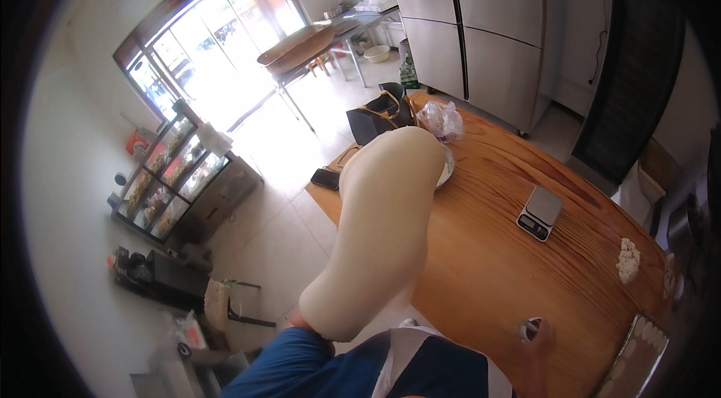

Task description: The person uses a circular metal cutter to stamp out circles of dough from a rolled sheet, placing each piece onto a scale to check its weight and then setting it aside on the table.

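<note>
A long, smooth, cream-coloured mass that looks like dough (390,210) fills the middle of the head view, close to the camera. It runs from beside my blue left sleeve (289,360) up and away over the table edge. A bit of bare skin shows at its lower end; my left hand itself is hidden. Low over the wooden table (481,278), my right hand (542,338) closes around a small round object (532,329), dark inside with a pale rim. Its exact kind I cannot make out. Beyond that hand lies a kitchen scale (539,214).
Crumbly dough scraps (628,260) lie near the table's right edge, above a tray (617,368) of pale round pieces. A plate (447,169), plastic bag (441,122), black bag (372,124) and phone (325,179) are at the far end. A steel refrigerator (496,52) stands behind.
</note>
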`<state>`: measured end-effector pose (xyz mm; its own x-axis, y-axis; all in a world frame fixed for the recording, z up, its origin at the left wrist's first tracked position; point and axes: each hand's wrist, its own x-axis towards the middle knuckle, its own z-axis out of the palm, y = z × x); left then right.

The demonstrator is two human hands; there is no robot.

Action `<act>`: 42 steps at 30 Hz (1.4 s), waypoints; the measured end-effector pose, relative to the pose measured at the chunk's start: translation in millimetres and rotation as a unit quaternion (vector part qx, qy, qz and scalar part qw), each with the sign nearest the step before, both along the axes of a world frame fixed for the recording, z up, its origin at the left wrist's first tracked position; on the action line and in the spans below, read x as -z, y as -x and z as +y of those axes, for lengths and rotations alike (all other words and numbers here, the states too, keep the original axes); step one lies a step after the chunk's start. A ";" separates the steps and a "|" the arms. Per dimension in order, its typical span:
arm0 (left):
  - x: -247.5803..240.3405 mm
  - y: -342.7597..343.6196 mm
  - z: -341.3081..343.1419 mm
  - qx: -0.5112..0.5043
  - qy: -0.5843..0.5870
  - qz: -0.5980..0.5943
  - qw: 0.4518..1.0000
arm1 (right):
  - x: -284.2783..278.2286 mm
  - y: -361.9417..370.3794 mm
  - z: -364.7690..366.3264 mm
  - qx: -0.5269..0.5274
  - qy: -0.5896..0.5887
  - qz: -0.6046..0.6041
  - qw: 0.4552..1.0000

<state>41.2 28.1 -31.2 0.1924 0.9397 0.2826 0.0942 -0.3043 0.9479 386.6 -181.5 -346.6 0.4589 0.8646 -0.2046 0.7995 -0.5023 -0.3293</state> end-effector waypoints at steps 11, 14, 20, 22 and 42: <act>-5.3 -50.9 -30.2 0.115 0.103 -0.104 0.982 | -53.1 -73.1 -57.0 0.090 -0.020 -0.155 0.984; -9.8 -74.2 -37.1 0.082 -0.068 0.154 0.982 | -43.4 -33.5 -44.8 0.051 -0.175 -0.027 0.983; -26.5 -114.2 -28.4 0.009 -0.352 0.425 0.834 | 34.1 93.0 39.6 0.231 -0.186 0.913 0.281; -19.4 -104.7 -19.4 0.011 -0.361 0.400 0.842 | 24.2 116.2 60.1 0.239 -0.212 0.898 0.301; 83.9 -19.9 39.9 0.017 0.043 0.003 0.999 | -9.8 179.6 130.7 0.268 -0.044 0.778 0.567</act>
<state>61.1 68.1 -115.1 0.2266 0.9534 0.1991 0.0914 -0.2244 0.9702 207.0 -50.8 -336.8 -0.0157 0.7244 -0.6892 -0.7518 -0.4630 -0.4695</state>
